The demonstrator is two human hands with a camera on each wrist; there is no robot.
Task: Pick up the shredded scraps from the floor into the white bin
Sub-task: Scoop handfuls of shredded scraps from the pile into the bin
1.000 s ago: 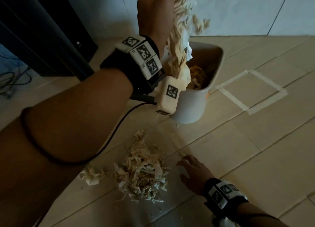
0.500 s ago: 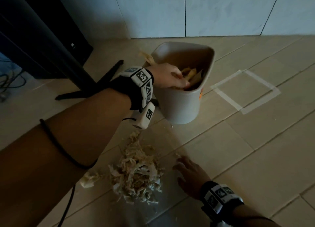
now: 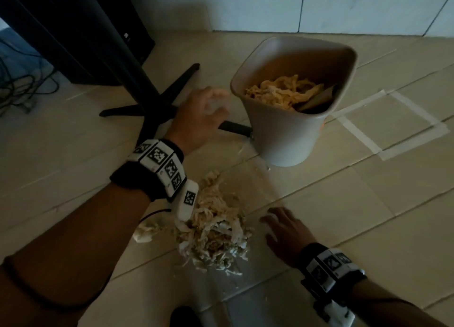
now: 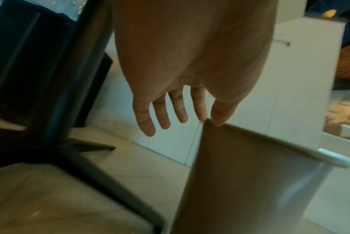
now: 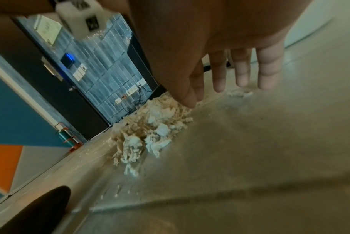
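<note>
With the fingers of my left hand (image 3: 200, 116) spread and empty beside the white plastic bin (image 3: 287, 140) and my right hand (image 3: 286, 233) flat on the floor, I judge the loose, light pile of shredded beige paper scraps (image 3: 213, 231) between my 2 arms needs scooping from underneath.

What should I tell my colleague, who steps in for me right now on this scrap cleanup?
Left hand: empty, fingers straight, in the air beside the white bin.
Right hand: empty, fingers spread low over the floor, right of the pile of shredded scraps.
Done: some shreds already lie in the bin, which stands upright on the tiles.
Left: the main pile, a small clump on its left, and a few stray bits on the floor near the right hand's fingertips.
</note>
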